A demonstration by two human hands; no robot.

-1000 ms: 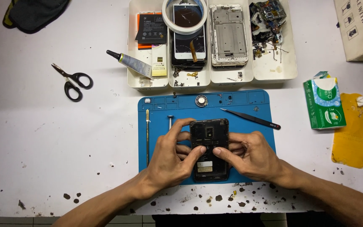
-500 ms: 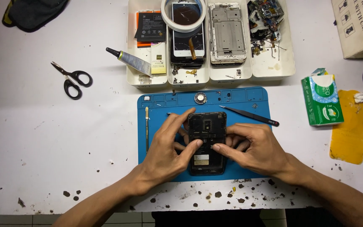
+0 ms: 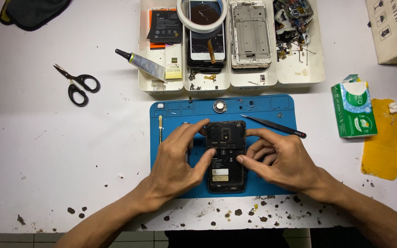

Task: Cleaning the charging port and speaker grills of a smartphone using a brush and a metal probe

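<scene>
A black phone with its back cover off (image 3: 226, 158) lies lengthwise on a blue work mat (image 3: 171, 115). My left hand (image 3: 178, 158) grips its left edge, the thumb pressing on the middle of the exposed back and the fingers reaching to its top left corner. My right hand (image 3: 279, 160) holds the right edge, with the thumb on the phone's middle and the index finger along its upper right side. Both thumbs nearly meet over the phone.
Black tweezers (image 3: 274, 126) and a thin metal pry tool (image 3: 160, 127) lie on the mat. White trays (image 3: 306, 73) behind hold phone parts, a tape roll (image 3: 202, 18) and a glue tube (image 3: 142, 63). Scissors (image 3: 76, 84) lie left; a green tissue pack (image 3: 354, 110) and yellow cloth (image 3: 384, 142) right.
Both hands have shifted slightly on the phone: my left fingers stretched up toward its top corner and my right index finger extended along the upper right edge. The phone stayed on the mat.
</scene>
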